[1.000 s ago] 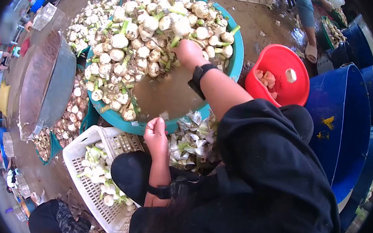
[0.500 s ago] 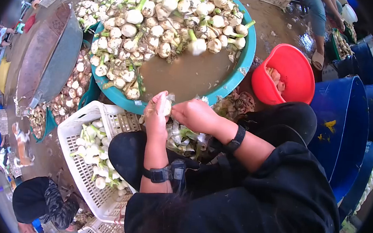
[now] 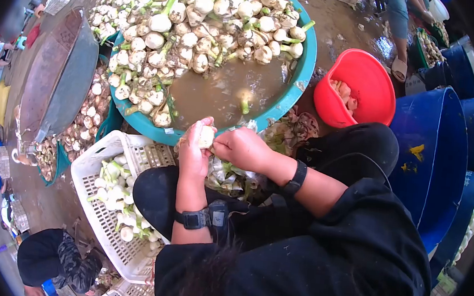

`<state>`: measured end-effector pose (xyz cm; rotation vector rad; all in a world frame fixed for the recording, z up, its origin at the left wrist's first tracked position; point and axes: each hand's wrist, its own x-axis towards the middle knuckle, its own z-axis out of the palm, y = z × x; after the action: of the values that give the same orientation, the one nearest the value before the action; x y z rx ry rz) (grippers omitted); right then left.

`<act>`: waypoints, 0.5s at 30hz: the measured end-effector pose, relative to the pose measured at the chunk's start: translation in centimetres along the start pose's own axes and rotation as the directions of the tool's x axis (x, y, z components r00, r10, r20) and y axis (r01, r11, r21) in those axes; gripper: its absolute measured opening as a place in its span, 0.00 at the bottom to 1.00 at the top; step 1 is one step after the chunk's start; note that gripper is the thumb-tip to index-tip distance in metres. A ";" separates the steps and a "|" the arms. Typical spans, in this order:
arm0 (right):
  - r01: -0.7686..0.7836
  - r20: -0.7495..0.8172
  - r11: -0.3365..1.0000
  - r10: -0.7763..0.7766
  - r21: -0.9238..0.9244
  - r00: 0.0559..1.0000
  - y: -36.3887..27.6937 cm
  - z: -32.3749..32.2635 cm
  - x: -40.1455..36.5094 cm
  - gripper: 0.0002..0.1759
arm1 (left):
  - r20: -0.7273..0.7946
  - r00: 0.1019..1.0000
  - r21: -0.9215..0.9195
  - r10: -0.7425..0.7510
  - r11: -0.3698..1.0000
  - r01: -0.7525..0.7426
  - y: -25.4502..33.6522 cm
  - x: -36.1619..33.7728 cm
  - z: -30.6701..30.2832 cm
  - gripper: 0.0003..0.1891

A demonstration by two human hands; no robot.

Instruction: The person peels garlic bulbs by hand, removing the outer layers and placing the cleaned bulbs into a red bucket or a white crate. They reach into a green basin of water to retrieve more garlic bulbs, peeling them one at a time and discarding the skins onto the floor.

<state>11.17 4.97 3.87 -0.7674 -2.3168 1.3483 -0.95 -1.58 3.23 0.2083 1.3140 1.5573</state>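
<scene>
My left hand (image 3: 193,147) is closed around a pale garlic bulb (image 3: 206,137), held above my lap by the tub's near rim. Right beside the bulb, my right hand (image 3: 243,148) has its fingers pinched together; what lies between them is hidden. Ahead stands a round teal tub (image 3: 306,69) with a heap of garlic bulbs (image 3: 188,39), some with green stems, and muddy water (image 3: 207,96). One loose bulb (image 3: 245,99) sits in that water. Below my hands lies a pile of peeled skins and leaves (image 3: 237,179).
To my left is a white plastic crate (image 3: 96,206) of cleaned garlic. A red basin (image 3: 375,84) with pinkish pieces inside and a tall blue barrel (image 3: 425,153) stand at right. A metal wheelbarrow-like trough (image 3: 66,71) is far left. Other people (image 3: 41,258) sit nearby.
A bulb at the heap's edge has dropped into the water and moved toward me. My left hand's bulb now shows more of its white side. The view has shifted slightly.
</scene>
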 end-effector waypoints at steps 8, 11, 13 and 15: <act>-0.571 0.492 0.200 0.336 0.796 0.803 -0.3 -1.3 0.0 0.15 | 0.172 0.972 0.066 0.158 0.983 -0.171 1.1 -0.7 0.3 0.19; -0.270 0.152 0.775 0.224 0.571 0.963 0.6 -0.7 -0.2 0.11 | 0.190 0.981 0.099 0.033 0.994 -0.052 2.2 -0.2 -1.6 0.22; 0.247 -0.233 0.969 -0.244 -0.016 0.941 0.7 -0.8 -0.1 0.06 | -0.008 0.959 0.600 -0.282 0.766 0.230 4.6 -0.9 -0.1 0.25; -0.019 -0.137 0.994 0.034 0.112 0.990 0.9 -0.9 0.1 0.07 | 0.106 0.979 0.625 -0.174 0.777 0.070 3.2 -1.5 0.1 0.26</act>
<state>11.86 6.01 3.58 -0.8322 -2.1135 1.3760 -2.13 -2.22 6.52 0.6348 1.6406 0.9247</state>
